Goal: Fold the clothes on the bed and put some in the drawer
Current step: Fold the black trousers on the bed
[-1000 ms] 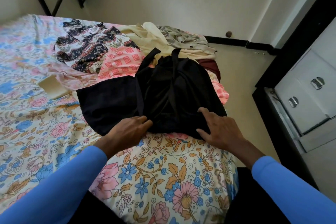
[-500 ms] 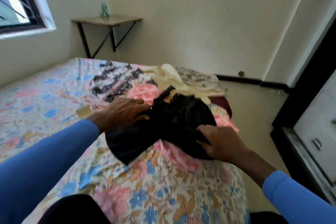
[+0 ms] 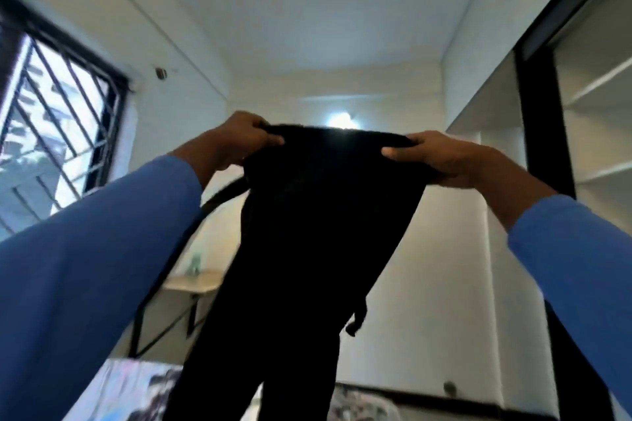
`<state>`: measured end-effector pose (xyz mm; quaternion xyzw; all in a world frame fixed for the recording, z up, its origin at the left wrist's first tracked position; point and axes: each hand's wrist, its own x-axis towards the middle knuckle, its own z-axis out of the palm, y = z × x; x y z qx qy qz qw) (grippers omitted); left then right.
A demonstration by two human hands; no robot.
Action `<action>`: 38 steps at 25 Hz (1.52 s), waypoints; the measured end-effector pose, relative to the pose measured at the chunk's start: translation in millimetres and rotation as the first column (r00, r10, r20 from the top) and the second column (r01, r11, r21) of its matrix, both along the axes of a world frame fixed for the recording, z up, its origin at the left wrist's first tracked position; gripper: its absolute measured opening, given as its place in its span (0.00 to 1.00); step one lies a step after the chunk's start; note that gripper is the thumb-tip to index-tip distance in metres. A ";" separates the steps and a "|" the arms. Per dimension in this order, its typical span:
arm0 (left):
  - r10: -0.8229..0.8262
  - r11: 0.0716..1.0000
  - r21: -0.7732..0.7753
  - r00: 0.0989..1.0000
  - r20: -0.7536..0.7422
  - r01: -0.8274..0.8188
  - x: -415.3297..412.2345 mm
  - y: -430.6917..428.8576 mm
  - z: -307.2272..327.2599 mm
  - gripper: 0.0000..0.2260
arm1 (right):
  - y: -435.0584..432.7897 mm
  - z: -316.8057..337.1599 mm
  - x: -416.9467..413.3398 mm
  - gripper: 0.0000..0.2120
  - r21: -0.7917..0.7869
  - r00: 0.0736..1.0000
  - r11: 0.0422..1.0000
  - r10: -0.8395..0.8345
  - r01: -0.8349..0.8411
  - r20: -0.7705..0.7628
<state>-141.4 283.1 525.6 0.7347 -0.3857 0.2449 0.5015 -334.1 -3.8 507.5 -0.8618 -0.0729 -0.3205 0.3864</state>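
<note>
A black garment (image 3: 307, 243) hangs lengthwise in the air in front of me, its lower part running out of the bottom of the frame. My left hand (image 3: 239, 137) grips its top edge at the left corner, fingers curled round the cloth. My right hand (image 3: 431, 155) pinches the top edge at the right corner. A thin black strap of the garment swings out to the left below my left wrist. Only a corner of the flowered bed (image 3: 130, 390) shows at the bottom; the other clothes are mostly hidden.
The camera looks up at the ceiling and far wall. A barred window (image 3: 51, 133) is at the left. A small wall shelf (image 3: 195, 280) sits behind the garment. An open wardrobe with white shelves (image 3: 595, 113) stands at the right.
Both hands have lifted the black garment off the bed and raised it high, so it now hangs stretched between them. The view has tilted sharply upward.
</note>
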 end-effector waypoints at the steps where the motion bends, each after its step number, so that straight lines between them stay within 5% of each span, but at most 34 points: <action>1: -0.094 0.993 0.063 0.991 -0.095 0.100 -9.4 15.3 8.2 0.19 | 5.3 7.5 -18.9 0.14 0.038 0.994 0.996 0.083 -0.081 -0.067; 6: -0.406 0.911 -0.032 0.885 -0.228 0.411 -27.9 64.1 11.9 0.37 | 7.6 4.6 -62.3 0.11 0.003 0.948 0.959 0.282 -0.285 -0.150; 9: -0.348 0.931 -0.139 0.936 -0.061 0.337 -35.4 58.3 1.5 0.22 | 9.8 -0.4 -54.2 0.33 -0.061 0.954 0.966 0.238 -0.253 -0.185; 13: -0.204 0.968 -0.135 0.977 0.056 0.210 -22.4 46.7 -29.9 0.11 | 2.9 -27.8 -37.0 0.26 0.011 0.925 0.960 0.271 -0.278 -0.265; 15: -0.237 0.971 -0.015 0.971 0.006 0.237 -7.8 47.4 -57.6 0.11 | -18.3 -51.1 -26.2 0.20 0.075 0.918 0.962 0.274 -0.264 -0.287; 17: -0.251 0.940 0.231 0.967 -0.029 0.251 7.9 42.6 -92.2 0.14 | -42.4 -80.2 -10.4 0.24 0.037 0.941 0.990 0.138 -0.133 -0.308; 21: -0.171 0.694 0.717 0.955 0.244 -0.059 33.5 5.0 -175.0 0.20 | -81.1 -153.8 27.8 0.23 -0.375 0.908 0.913 -0.284 0.158 -0.307; 24: -0.170 0.547 0.823 0.941 0.292 -0.156 42.2 -13.3 -236.7 0.14 | -94.8 -215.0 46.4 0.24 -0.526 0.840 0.836 -0.393 0.157 -0.374; 28: -0.209 0.464 0.873 0.939 0.274 -0.152 44.5 -26.5 -318.7 0.15 | -104.1 -315.2 56.1 0.14 -0.639 0.761 0.760 -0.482 0.116 -0.434; 31: -0.237 0.497 0.860 0.936 0.261 -0.114 37.8 -34.4 -381.4 0.09 | -94.6 -381.0 51.7 0.13 -0.299 0.661 0.951 -0.271 0.073 -0.700; 34: -0.170 0.598 0.798 0.960 0.224 -0.081 30.4 -27.7 -441.1 0.09 | -81.0 -443.0 43.0 0.16 -0.072 0.524 0.993 -0.113 0.098 -0.844; 36: -0.127 0.667 0.744 0.979 0.163 -0.037 32.0 -19.0 -480.9 0.10 | -71.4 -485.3 39.2 0.09 -0.195 0.471 0.980 -0.157 -0.032 -0.868; 38: -0.054 0.708 0.706 0.995 0.090 -0.025 34.1 -8.4 -525.1 0.09 | -56.1 -518.1 37.5 0.06 -0.509 0.517 0.837 -0.350 -0.203 -0.781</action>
